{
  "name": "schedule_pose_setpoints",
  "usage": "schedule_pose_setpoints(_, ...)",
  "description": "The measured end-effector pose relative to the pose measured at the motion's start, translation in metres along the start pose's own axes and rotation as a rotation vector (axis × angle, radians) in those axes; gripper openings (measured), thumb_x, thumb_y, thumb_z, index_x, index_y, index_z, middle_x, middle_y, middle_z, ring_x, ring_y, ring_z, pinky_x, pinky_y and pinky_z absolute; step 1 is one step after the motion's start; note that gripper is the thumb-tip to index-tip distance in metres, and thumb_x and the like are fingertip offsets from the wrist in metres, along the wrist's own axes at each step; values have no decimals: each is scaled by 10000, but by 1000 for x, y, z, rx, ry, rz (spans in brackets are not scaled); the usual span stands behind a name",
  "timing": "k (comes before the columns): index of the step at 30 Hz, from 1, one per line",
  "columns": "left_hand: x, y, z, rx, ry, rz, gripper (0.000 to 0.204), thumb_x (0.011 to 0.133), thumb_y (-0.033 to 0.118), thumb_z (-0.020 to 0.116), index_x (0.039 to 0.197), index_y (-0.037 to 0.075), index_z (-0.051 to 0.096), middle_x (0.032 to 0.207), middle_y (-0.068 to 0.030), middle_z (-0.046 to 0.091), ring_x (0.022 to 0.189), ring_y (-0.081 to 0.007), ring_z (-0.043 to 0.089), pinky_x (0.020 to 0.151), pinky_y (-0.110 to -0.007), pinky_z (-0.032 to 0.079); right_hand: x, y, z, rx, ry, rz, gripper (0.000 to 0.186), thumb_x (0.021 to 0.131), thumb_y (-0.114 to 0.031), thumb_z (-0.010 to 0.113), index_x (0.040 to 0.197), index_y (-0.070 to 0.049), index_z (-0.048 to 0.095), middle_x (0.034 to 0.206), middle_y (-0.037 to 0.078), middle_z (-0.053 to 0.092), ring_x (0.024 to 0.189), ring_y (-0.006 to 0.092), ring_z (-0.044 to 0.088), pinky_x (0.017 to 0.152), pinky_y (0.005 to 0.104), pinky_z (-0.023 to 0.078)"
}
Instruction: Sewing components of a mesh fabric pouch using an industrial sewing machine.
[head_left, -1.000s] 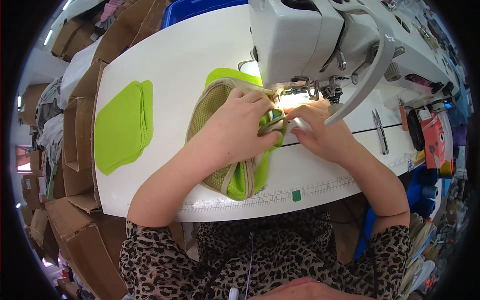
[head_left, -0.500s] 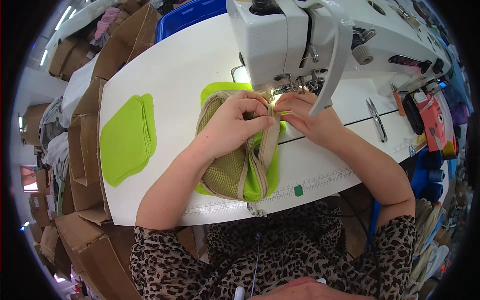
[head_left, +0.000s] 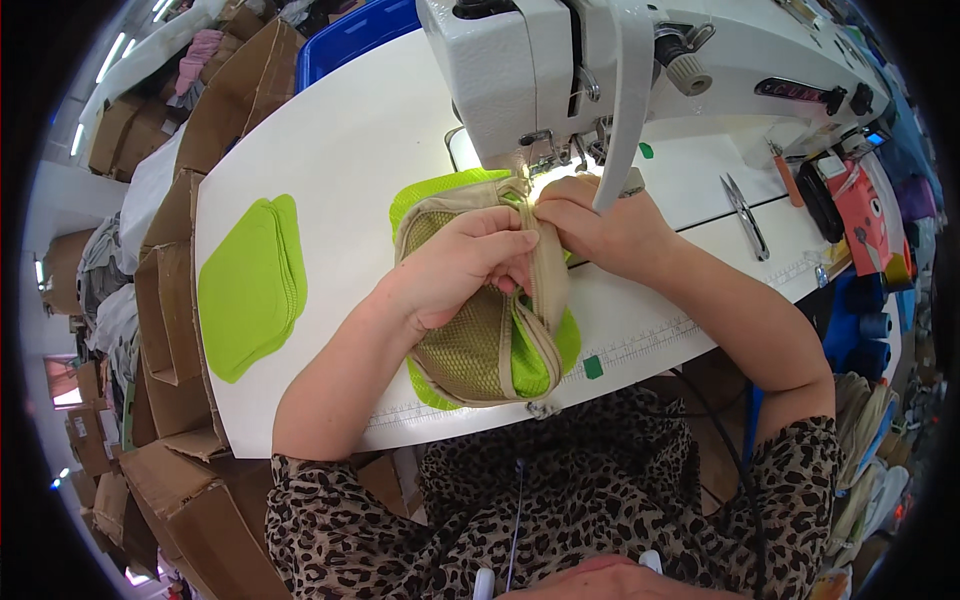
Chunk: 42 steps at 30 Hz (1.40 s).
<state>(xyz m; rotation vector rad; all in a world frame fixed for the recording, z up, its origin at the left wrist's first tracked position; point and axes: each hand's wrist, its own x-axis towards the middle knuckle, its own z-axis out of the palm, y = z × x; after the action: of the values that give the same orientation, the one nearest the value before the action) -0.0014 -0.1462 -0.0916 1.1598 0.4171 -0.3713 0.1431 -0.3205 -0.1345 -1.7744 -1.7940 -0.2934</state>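
A pouch of tan mesh and lime green fabric lies under the head of a white sewing machine. Its beige zipper strip runs from the lit needle area back toward me. My left hand rests over the mesh, thumb and fingers pinched on the strip's left edge. Close beside the needle, my right hand is closed on the beige edging, its fingertips partly hidden by the machine's white guard arm. Lime green fabric shows inside the pouch's gap and beyond its rim.
Cut lime green panels lie stacked at the table's left. Metal thread snips lie at right, near a red cartoon-faced case. A printed ruler runs along the front edge. Cardboard boxes and a blue bin border the table.
My left hand has slid down the strip from the needle, and its thumb sits lower. My right hand's fingers have curled in closer. The pouch has turned slightly, and the whole view has shifted.
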Motion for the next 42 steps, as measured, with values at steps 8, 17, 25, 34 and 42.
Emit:
schedule_pose_setpoints(8,-7,4,-14,1476,119,868,264,940,235,634,1145,80,696,1163,-53,670,1155,-252,587,1013,-410,441,-17,14,7,59,62,237,174,769,-168,710,890,-63,643,759,99,641,684,314,660,617,422,532)
schedule_pose_setpoints(17,-8,-13,-5,1514,146,800,308,884,242,637,1167,144,710,1260,-129,558,1251,-332,488,1073,-489,398,-15,-5,-3,239,-24,454,187,908,-158,615,1035,-55,705,911,117,716,814,311,710,740,365,557)
schedule_pose_setpoints(25,-8,-12,-5,1634,301,758,155,856,126,603,964,39,673,1271,-111,578,1252,-295,512,1046,-454,429,-16,8,-9,78,-96,224,234,829,-170,692,1049,-91,693,947,70,705,824,276,705,694,375,567)
schedule_pose_setpoints(34,-9,-6,-2,1425,344,641,319,775,-15,599,1089,29,634,1247,-129,601,1244,-316,525,1057,-452,428,-10,-31,0,-7,-110,84,304,701,-93,751,997,-62,691,1067,43,687,985,244,660,870,386,504)
schedule_pose_setpoints(42,-13,-8,-6,1686,346,644,379,813,109,614,1192,103,616,1385,-48,563,1289,-280,495,992,-464,422,-5,-32,-12,-23,-242,17,285,693,-78,728,971,-40,681,1036,33,647,997,204,641,860,364,516)
